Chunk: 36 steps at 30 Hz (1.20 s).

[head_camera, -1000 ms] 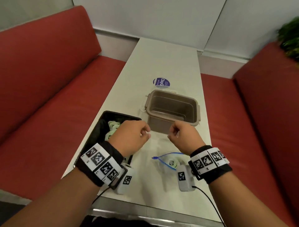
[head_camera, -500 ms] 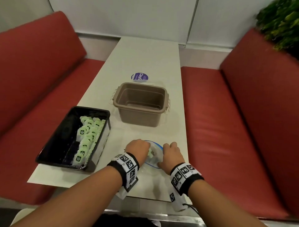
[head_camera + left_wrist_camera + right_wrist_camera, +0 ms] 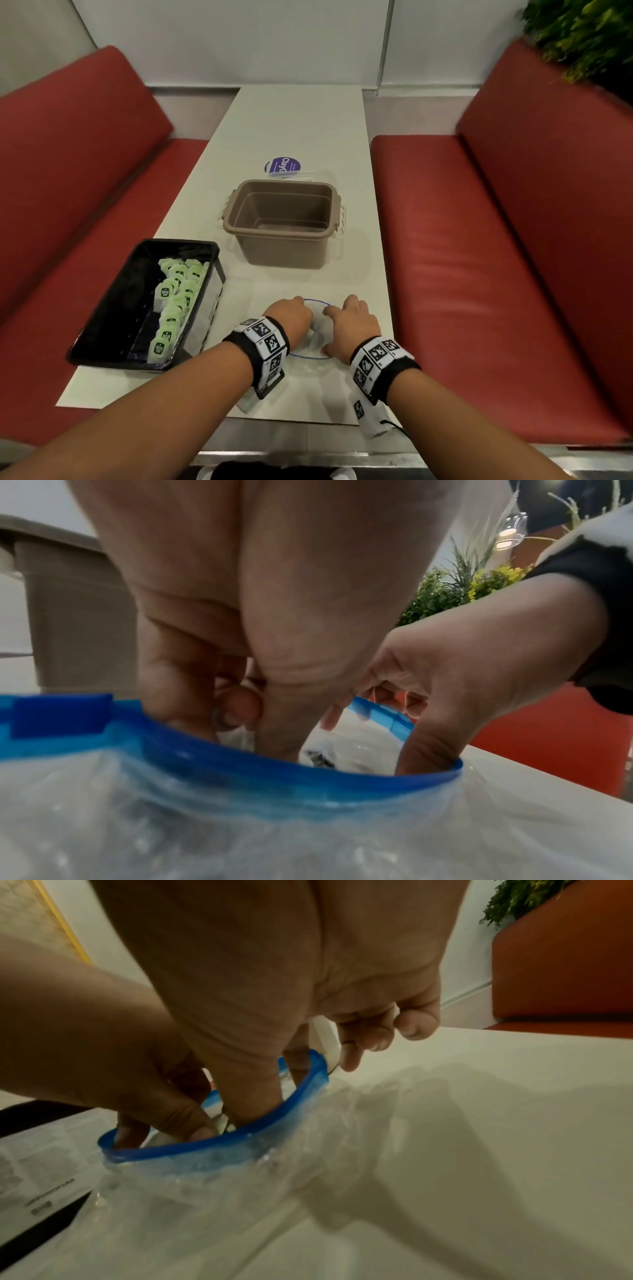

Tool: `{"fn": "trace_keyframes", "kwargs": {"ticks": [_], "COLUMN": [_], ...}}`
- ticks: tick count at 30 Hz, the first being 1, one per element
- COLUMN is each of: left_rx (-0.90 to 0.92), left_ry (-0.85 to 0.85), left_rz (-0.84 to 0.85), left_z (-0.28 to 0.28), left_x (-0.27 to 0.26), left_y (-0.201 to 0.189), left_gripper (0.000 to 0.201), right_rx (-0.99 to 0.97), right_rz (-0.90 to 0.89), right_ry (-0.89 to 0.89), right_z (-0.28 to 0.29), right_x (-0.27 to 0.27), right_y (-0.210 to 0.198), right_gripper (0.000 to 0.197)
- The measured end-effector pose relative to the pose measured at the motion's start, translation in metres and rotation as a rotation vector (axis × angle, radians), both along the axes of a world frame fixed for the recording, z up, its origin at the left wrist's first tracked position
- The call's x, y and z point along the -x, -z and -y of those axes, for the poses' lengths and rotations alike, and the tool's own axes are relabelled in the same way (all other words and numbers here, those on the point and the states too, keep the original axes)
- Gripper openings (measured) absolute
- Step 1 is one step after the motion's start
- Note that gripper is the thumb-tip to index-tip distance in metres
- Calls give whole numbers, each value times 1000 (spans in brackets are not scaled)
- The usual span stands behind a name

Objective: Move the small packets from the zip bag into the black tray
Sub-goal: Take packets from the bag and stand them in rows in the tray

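Note:
The clear zip bag with a blue rim lies near the table's front edge, its mouth held wide. My left hand reaches into the mouth. Its thumb and fingers curl round a small white packet. Another packet lies deeper inside. My right hand grips the bag's rim, thumb inside the near edge and a finger at the far edge. The black tray sits to the left. Several green packets lie in a row along its right side.
An empty brown tub stands behind the bag, mid-table. A clear lid with a purple label lies beyond it. Red benches flank the narrow table, and a plant sits at the top right.
Both hands came down from in front of the tub onto the bag. The left fingers have gone into its mouth, and the right hand has taken the rim.

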<state>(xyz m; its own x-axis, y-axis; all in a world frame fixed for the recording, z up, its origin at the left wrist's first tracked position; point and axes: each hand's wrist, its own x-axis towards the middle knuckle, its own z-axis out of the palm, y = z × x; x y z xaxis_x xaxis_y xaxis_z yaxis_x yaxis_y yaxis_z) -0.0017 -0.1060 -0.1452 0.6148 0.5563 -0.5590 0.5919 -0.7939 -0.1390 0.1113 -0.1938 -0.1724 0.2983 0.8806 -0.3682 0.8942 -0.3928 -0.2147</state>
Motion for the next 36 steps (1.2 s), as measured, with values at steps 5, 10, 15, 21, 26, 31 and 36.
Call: {"fn": "trace_keyframes", "kwargs": {"ticks": [5,10,15,21,26,31,36], "left_rx": [-83,66,371,695,613,366,253], "left_ry": [53,-130,-394,-551,-570,-521,-505], "left_rz": [-11,301,803,1122,1265,1156,1112], "left_z": [1,-15,-27,-25,-20,-25,-33], "left_x": [-2,16,34,39,37,46,62], "left_y": [-16,-32,-28,-26,-33,-40,-65], "left_gripper": [28,13,8,10,10,19,14], "right_rx": [-12,-91,-212,-466,-489,-538,-595], "right_rz": [-100,-167,-190,-378,-686,-883,-922], "right_ry": [56,13,-28,-23,83,194,301], "right_z": [-3,-4,-2,-6,-11,-20,-31], "right_x": [-3,-3,-3,-6,-4,2,13], "right_y": [-6,-12,-23,-27,-25,-28,-39], "right_gripper": [71,68,67,46,20,21,9]}}
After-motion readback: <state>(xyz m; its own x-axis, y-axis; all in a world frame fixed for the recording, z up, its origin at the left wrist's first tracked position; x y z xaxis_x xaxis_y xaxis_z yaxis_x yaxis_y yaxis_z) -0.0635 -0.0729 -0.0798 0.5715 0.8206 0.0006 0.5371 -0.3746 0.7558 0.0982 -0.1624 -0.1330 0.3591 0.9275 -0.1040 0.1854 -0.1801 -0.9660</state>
